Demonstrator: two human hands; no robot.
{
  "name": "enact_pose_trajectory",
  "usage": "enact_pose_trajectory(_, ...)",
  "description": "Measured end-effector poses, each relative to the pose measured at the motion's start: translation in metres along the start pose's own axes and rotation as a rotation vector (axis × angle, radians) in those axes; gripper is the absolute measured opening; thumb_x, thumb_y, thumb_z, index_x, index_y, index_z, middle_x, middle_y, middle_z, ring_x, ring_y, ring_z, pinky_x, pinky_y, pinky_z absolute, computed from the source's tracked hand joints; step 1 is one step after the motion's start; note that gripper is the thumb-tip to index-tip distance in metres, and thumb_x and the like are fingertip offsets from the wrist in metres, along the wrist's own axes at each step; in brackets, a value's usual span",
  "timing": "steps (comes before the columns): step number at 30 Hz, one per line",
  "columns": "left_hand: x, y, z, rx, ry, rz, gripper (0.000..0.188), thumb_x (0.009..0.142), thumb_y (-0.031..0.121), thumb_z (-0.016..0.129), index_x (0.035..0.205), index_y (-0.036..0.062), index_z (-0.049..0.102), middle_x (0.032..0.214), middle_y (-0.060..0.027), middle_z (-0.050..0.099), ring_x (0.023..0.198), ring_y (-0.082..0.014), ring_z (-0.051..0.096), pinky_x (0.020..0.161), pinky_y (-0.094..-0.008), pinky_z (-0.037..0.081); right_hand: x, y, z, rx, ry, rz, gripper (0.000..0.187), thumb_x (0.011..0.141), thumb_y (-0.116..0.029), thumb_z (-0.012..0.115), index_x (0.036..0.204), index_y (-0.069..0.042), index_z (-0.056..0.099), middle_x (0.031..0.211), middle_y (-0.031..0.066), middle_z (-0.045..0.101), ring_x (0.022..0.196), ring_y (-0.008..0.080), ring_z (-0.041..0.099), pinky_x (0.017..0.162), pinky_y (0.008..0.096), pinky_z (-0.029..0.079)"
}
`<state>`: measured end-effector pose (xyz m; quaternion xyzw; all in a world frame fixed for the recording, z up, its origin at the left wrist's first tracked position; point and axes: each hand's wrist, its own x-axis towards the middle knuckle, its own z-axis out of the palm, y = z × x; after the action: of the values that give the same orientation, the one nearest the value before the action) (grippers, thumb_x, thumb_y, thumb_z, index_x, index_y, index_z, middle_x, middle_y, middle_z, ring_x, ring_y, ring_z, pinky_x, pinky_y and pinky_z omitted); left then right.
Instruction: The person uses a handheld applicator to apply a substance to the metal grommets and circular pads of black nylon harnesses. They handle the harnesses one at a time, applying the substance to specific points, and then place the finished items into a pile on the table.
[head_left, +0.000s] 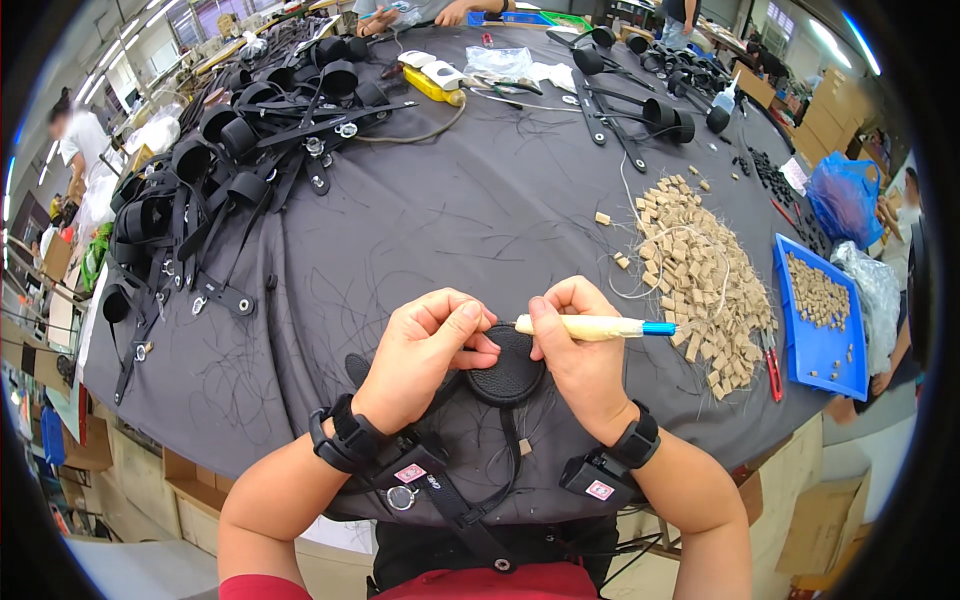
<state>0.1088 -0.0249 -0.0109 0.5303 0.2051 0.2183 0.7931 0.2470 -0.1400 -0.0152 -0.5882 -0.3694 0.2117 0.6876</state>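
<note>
In front of me lies a round black leather pad (505,375) with a stitched rim, joined to a black strap (510,455) that runs toward the near table edge. My left hand (437,345) is closed in a pinch at the pad's upper left edge; what sits between its fingertips is too small to make out. My right hand (583,360) grips a pen-shaped tool (600,327), pale yellow with a blue end. The tool's narrow tip points left, just above the pad and close to my left fingertips.
A heap of small tan blocks (700,280) lies to the right, with red-handled scissors (771,365) and a blue tray (850,375) beyond. Black straps with round cups (240,140) pile up at left. Dark grey cloth (400,220) strewn with thread ends covers the table. A person's hands (415,15) are across it.
</note>
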Motion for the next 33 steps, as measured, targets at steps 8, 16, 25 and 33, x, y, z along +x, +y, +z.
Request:
enact_pose_trajectory(8, -0.002, 0.000, 0.000, 0.030, 0.041, 0.007, 0.017, 0.100, 0.016, 0.056, 0.099, -0.0003, 0.062, 0.095, -0.0073, 0.065, 0.075, -0.0130, 0.066, 0.068, -0.0261, 0.060, 0.000, 0.000, 0.000, -0.005, -0.042, 0.042, 0.016, 0.093, -0.013, 0.065, 0.084, -0.003, 0.057, 0.068, 0.0015, 0.064, 0.055, 0.0029, 0.054, 0.049, 0.0199, 0.042)
enact_pose_trajectory(16, -0.004, 0.004, 0.003, -0.006, 0.154, -0.013, 0.019, 0.100, 0.018, 0.054, 0.092, 0.0019, 0.058, 0.080, -0.0063, 0.062, 0.059, -0.0150, 0.065, 0.051, -0.0243, 0.055, -0.002, 0.002, 0.001, 0.143, -0.050, 0.108, 0.016, 0.095, -0.013, 0.063, 0.087, -0.003, 0.055, 0.074, 0.0023, 0.065, 0.057, 0.0032, 0.054, 0.050, 0.0196, 0.044)
enact_pose_trajectory(25, 0.005, 0.013, -0.003, 0.183, 0.110, 0.010, 0.013, 0.093, 0.010, 0.065, 0.097, -0.0018, 0.059, 0.076, -0.0044, 0.062, 0.052, -0.0101, 0.059, 0.042, -0.0199, 0.046, -0.001, 0.003, -0.009, 0.180, -0.066, 0.168, 0.014, 0.097, -0.016, 0.057, 0.090, -0.004, 0.054, 0.075, 0.0033, 0.064, 0.058, 0.0051, 0.060, 0.047, 0.0182, 0.045)
enact_pose_trajectory(33, 0.003, 0.031, 0.007, 0.522, 0.089, -0.042, 0.026, 0.087, 0.008, 0.069, 0.107, -0.0081, 0.065, 0.064, 0.0004, 0.058, 0.048, -0.0052, 0.053, 0.043, -0.0195, 0.041, -0.001, 0.008, -0.006, 0.274, -0.012, 0.141, 0.018, 0.097, -0.018, 0.060, 0.086, -0.005, 0.054, 0.069, 0.0005, 0.061, 0.053, 0.0032, 0.056, 0.043, 0.0185, 0.041)
